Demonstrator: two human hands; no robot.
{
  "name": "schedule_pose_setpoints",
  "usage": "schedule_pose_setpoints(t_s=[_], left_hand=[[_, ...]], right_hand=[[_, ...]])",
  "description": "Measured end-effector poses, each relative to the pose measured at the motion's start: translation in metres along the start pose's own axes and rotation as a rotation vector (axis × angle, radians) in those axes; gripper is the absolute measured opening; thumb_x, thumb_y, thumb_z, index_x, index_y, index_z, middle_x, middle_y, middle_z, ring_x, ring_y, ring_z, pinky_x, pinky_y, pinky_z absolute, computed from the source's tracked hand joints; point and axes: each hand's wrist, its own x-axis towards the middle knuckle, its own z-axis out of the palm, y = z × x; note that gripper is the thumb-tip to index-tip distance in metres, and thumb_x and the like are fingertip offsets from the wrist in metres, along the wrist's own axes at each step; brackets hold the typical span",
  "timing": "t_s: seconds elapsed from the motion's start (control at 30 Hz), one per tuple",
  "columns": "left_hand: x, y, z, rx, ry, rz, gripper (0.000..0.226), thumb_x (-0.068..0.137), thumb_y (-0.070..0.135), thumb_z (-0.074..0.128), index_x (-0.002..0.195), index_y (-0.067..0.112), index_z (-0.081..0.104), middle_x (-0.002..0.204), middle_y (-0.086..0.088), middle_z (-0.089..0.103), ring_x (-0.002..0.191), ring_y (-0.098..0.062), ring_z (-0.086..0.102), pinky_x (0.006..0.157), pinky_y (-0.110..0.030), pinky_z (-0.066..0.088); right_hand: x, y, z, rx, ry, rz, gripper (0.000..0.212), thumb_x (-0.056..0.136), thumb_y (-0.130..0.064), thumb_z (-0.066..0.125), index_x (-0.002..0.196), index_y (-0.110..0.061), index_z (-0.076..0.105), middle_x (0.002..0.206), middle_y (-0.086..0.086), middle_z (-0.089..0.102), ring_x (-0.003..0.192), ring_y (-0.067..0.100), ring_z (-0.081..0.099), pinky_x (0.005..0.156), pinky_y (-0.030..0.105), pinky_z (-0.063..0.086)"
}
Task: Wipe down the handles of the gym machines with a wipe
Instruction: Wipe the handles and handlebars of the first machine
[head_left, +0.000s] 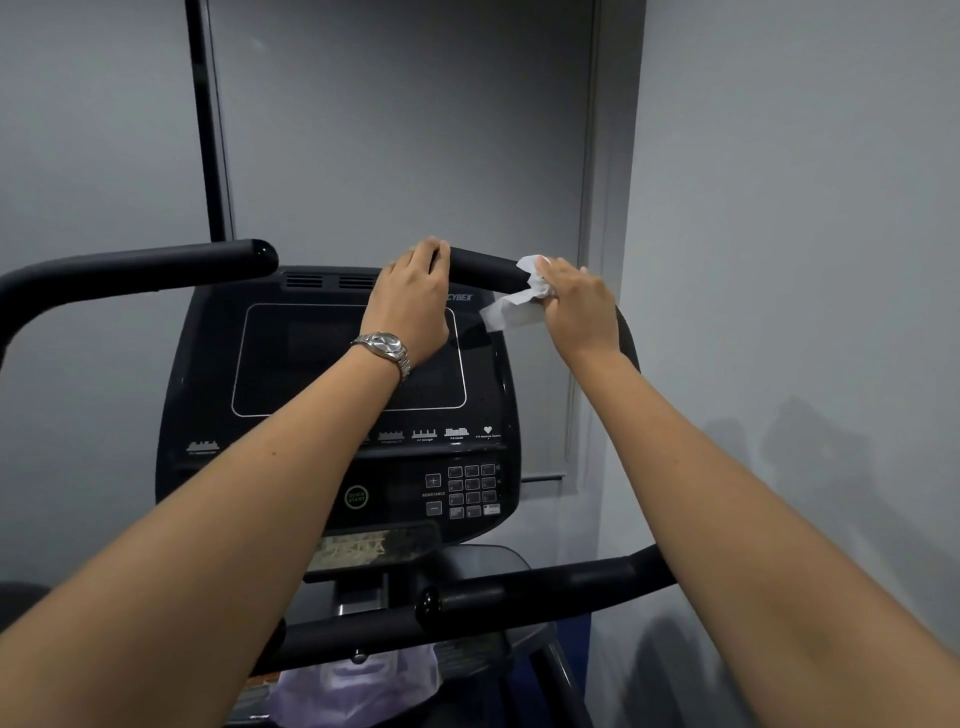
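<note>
A black cardio machine stands before me with two upper handles. The right upper handle (483, 267) runs from its rounded tip back toward the right. My left hand (413, 296), with a metal watch on the wrist, grips the tip of that handle. Just to the right, my right hand (576, 306) holds a crumpled white wipe (511, 304) against the same handle, and a loose flap of the wipe hangs below the bar. The left upper handle (156, 267) is untouched.
The dark console (332, 374) with a keypad (470, 491) sits below the hands. A lower black handlebar (524, 592) crosses under my right forearm. A pale plastic pack (358, 686) lies low on the machine. Grey walls stand close behind and to the right.
</note>
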Motion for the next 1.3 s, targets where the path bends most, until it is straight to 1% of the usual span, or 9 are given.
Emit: schedule_pose_setpoints(t_s=[0.1,0.23,0.4,0.5,0.6,0.8,1.0,1.17,1.3], left_hand=[[-0.002,0.002,0.004,0.004,-0.001,-0.006,0.07,0.078,0.002,0.053,0.143,-0.002,0.027,0.145,-0.016,0.032,0.127,-0.031,0.041,0.105,-0.039,0.037],[-0.006,0.004,0.007,0.001,-0.012,-0.01,0.076,0.076,0.001,0.055,0.145,-0.002,0.023,0.149,-0.017,0.027,0.136,-0.031,0.033,0.11,-0.038,0.032],[-0.007,0.0,0.004,0.008,-0.026,0.011,0.075,0.079,0.003,0.053,0.147,-0.002,0.021,0.152,-0.018,0.023,0.138,-0.031,0.031,0.114,-0.037,0.029],[-0.005,-0.005,0.002,-0.022,-0.031,0.022,0.073,0.08,0.002,0.052,0.147,0.0,0.022,0.152,-0.017,0.024,0.138,-0.029,0.031,0.114,-0.036,0.029],[-0.003,-0.006,0.0,-0.066,-0.02,0.019,0.072,0.079,0.0,0.05,0.146,0.001,0.024,0.152,-0.015,0.026,0.138,-0.027,0.032,0.114,-0.035,0.03],[-0.002,-0.013,-0.002,-0.186,0.014,0.038,0.057,0.07,-0.007,0.053,0.126,0.003,0.048,0.144,-0.012,0.04,0.121,-0.031,0.049,0.1,-0.036,0.043],[-0.002,-0.017,-0.011,-0.234,-0.039,0.02,0.067,0.079,-0.004,0.047,0.144,0.003,0.031,0.151,-0.012,0.031,0.135,-0.027,0.036,0.11,-0.031,0.03],[-0.002,-0.022,-0.017,-0.307,-0.078,-0.005,0.067,0.08,-0.006,0.045,0.144,0.006,0.028,0.144,-0.011,0.041,0.124,-0.028,0.047,0.1,-0.031,0.038],[-0.002,-0.024,-0.02,-0.386,-0.097,-0.032,0.078,0.079,-0.008,0.045,0.149,0.009,0.015,0.138,-0.015,0.047,0.106,-0.031,0.057,0.087,-0.039,0.049]], right_hand=[[0.01,-0.021,0.0,-0.023,-0.084,-0.045,0.045,0.088,0.002,0.037,0.128,-0.01,0.055,0.113,0.012,0.065,0.097,0.035,0.058,0.082,0.04,0.045],[0.02,-0.056,0.007,-0.025,-0.157,-0.155,0.044,0.095,-0.001,0.039,0.137,-0.013,0.048,0.131,0.01,0.058,0.116,0.031,0.057,0.097,0.043,0.046],[0.01,-0.019,0.005,0.032,-0.094,-0.089,0.052,0.091,0.006,0.04,0.137,-0.015,0.05,0.14,0.009,0.052,0.128,0.03,0.05,0.111,0.042,0.036],[0.009,-0.006,0.0,0.034,-0.051,-0.014,0.045,0.09,0.002,0.041,0.128,-0.014,0.059,0.121,0.019,0.064,0.111,0.038,0.06,0.099,0.047,0.045],[0.018,-0.027,0.001,0.034,-0.075,-0.046,0.038,0.091,-0.004,0.044,0.12,-0.016,0.064,0.101,0.013,0.07,0.091,0.035,0.064,0.082,0.042,0.051],[0.035,-0.076,0.016,0.025,-0.129,-0.162,0.037,0.096,-0.012,0.045,0.131,-0.017,0.055,0.119,0.003,0.067,0.106,0.025,0.063,0.094,0.034,0.044],[0.017,-0.035,0.01,0.012,-0.081,-0.12,0.047,0.088,-0.004,0.057,0.134,-0.012,0.052,0.131,0.006,0.06,0.116,0.025,0.058,0.113,0.038,0.028],[0.012,-0.019,0.008,-0.014,-0.048,-0.076,0.035,0.083,-0.005,0.061,0.118,-0.014,0.061,0.11,0.008,0.068,0.097,0.029,0.062,0.092,0.04,0.049],[0.026,-0.037,0.01,-0.107,-0.126,-0.037,0.013,0.085,-0.006,0.061,0.098,-0.007,0.062,0.096,0.011,0.065,0.085,0.029,0.06,0.07,0.032,0.043]])
